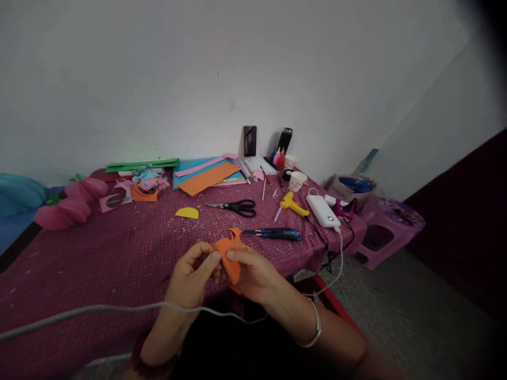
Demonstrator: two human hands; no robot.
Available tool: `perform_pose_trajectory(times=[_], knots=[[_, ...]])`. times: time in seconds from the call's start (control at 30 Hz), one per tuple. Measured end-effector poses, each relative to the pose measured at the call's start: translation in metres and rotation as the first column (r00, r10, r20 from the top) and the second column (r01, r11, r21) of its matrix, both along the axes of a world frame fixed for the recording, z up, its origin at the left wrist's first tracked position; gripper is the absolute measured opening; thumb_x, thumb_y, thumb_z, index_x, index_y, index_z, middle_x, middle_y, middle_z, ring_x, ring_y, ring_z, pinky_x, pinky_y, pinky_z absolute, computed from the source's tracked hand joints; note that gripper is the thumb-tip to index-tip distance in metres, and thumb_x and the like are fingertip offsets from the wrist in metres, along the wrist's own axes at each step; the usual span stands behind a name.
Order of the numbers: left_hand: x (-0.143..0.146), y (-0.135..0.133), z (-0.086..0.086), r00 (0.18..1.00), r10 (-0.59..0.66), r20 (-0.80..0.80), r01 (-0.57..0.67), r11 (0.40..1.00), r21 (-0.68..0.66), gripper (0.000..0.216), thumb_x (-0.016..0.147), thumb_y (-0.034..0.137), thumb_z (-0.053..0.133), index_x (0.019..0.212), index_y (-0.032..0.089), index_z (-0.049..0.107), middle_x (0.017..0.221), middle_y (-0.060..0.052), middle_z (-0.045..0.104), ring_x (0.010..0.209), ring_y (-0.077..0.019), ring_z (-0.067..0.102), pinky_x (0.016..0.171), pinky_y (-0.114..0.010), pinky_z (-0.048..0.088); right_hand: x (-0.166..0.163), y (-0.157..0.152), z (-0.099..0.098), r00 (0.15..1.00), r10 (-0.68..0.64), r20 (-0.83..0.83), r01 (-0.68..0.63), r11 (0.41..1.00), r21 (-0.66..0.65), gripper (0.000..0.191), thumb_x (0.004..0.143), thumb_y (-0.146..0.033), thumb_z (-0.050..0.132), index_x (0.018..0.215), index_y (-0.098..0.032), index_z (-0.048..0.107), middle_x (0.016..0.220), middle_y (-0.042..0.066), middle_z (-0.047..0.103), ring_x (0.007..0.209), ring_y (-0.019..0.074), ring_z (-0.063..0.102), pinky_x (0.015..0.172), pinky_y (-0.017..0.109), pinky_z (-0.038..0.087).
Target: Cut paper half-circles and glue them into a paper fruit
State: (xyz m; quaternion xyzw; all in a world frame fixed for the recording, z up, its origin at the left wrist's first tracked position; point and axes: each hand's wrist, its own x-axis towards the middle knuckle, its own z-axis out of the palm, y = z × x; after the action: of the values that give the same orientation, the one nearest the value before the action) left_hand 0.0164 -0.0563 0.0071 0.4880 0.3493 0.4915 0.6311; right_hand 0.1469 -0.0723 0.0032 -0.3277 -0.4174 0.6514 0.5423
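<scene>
Between both hands, close to the table's front edge, is a piece of orange paper [228, 252] with a curved lower side and a ragged cut strip at its top. My left hand [194, 272] pinches its left side between thumb and fingers. On the right side, my right hand [253, 272] grips it, thumb on the face and fingers behind. Just beyond lie a blue utility knife [277, 234] and black-handled scissors [237, 207] with parted handles. A yellow half-round paper piece [187, 213] rests left of the scissors.
A yellow glue gun [292, 204], white power bank [322, 210] and paper cup [297, 181] stand at right. Orange sheet [208, 178], blue sheets and paper scraps [146, 182] lie at the back. Pink paper pumpkins [65, 212] sit left. A white cable [119, 307] crosses in front.
</scene>
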Motion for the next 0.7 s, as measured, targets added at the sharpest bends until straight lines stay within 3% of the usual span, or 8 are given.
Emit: perform_pose_trajectory(times=[0.2, 0.43, 0.57, 0.7], knots=[[0.004, -0.003, -0.005, 0.988, 0.151, 0.025, -0.153, 0.978, 0.139, 0.011, 0.073, 0.026, 0.072, 0.077, 0.018, 0.066, 0.073, 0.000, 0.063, 0.069, -0.0138, 0.059, 0.066, -0.024, 0.049, -0.001, -0.005, 0.014, 0.959, -0.245, 0.144, 0.235, 0.969, 0.079, 0.017, 0.068, -0.028, 0.071, 0.068, -0.018, 0.057, 0.060, -0.006, 0.048, 0.053, 0.0089, 0.037, 0.051, 0.022, 0.030], [0.001, -0.004, -0.002, 0.976, 0.209, 0.055, -0.216, 0.932, 0.293, 0.007, 0.075, 0.018, 0.068, 0.068, 0.020, 0.067, 0.074, 0.001, 0.060, 0.072, -0.0132, 0.056, 0.067, -0.024, 0.047, -0.001, -0.007, 0.020, 0.852, -0.376, 0.364, 0.234, 0.896, 0.378, 0.016, 0.072, -0.023, 0.061, 0.063, -0.020, 0.049, 0.061, -0.005, 0.045, 0.057, 0.0115, 0.039, 0.054, 0.025, 0.031], [-0.001, -0.006, 0.005, 0.954, 0.279, 0.109, -0.296, 0.934, 0.200, 0.008, 0.072, 0.021, 0.071, 0.065, 0.019, 0.067, 0.072, 0.001, 0.060, 0.070, -0.0138, 0.057, 0.067, -0.025, 0.047, 0.004, -0.005, 0.017, 0.841, -0.383, 0.382, 0.214, 0.884, 0.416, 0.015, 0.074, -0.025, 0.061, 0.065, -0.020, 0.050, 0.065, -0.003, 0.048, 0.061, 0.0134, 0.043, 0.058, 0.026, 0.035], [0.003, -0.010, 0.010, 0.916, 0.353, 0.192, -0.360, 0.933, 0.003, 0.012, 0.065, 0.027, 0.076, 0.065, 0.018, 0.068, 0.070, 0.001, 0.064, 0.070, -0.0134, 0.059, 0.067, -0.023, 0.048, 0.003, -0.004, 0.017, 0.819, -0.396, 0.416, 0.221, 0.886, 0.408, 0.018, 0.075, -0.027, 0.060, 0.063, -0.020, 0.048, 0.063, -0.003, 0.048, 0.060, 0.0137, 0.043, 0.059, 0.027, 0.036]])
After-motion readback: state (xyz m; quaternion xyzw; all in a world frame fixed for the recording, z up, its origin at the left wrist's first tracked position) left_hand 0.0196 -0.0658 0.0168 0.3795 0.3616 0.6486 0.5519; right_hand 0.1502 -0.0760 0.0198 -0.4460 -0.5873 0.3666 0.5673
